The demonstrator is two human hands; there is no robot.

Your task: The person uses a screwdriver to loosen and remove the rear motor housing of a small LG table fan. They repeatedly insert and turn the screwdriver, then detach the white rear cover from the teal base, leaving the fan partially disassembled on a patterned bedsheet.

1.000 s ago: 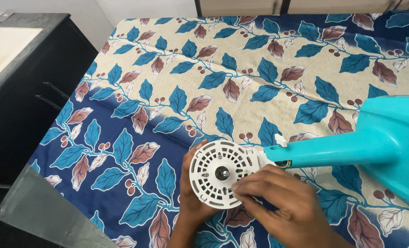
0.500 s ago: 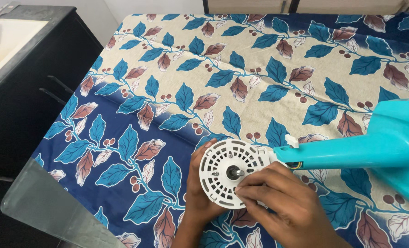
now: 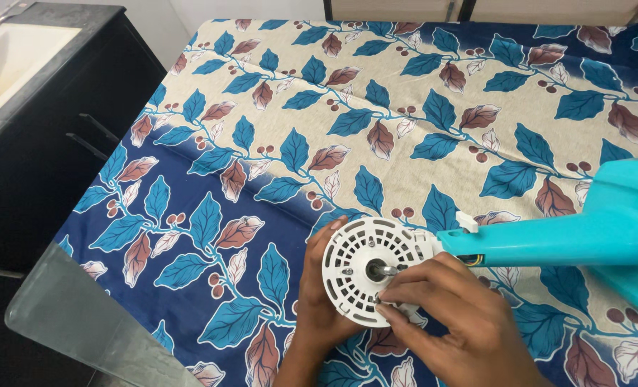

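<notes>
A turquoise fan body [image 3: 598, 229] lies on its side on a leaf-patterned cloth [image 3: 376, 122]. At its left end is a round white slotted motor housing [image 3: 365, 269] with a metal shaft in its middle. My left hand [image 3: 317, 308] cups the housing from below and behind, thumb on its left rim. My right hand [image 3: 448, 315] rests on the housing's lower right face, fingertips pinched near a small screw below the shaft. Whether the fingers hold anything small cannot be made out.
The cloth covers a table whose glass corner [image 3: 82, 322] juts out at lower left. A black cabinet with a light top [image 3: 25, 86] stands along the left. Wooden furniture shows at the top edge [image 3: 548, 8].
My view has drifted slightly, so the fan sits a little further right and lower. My right fingertips have shifted on the housing face, closing in below the shaft. My left hand keeps its hold.
</notes>
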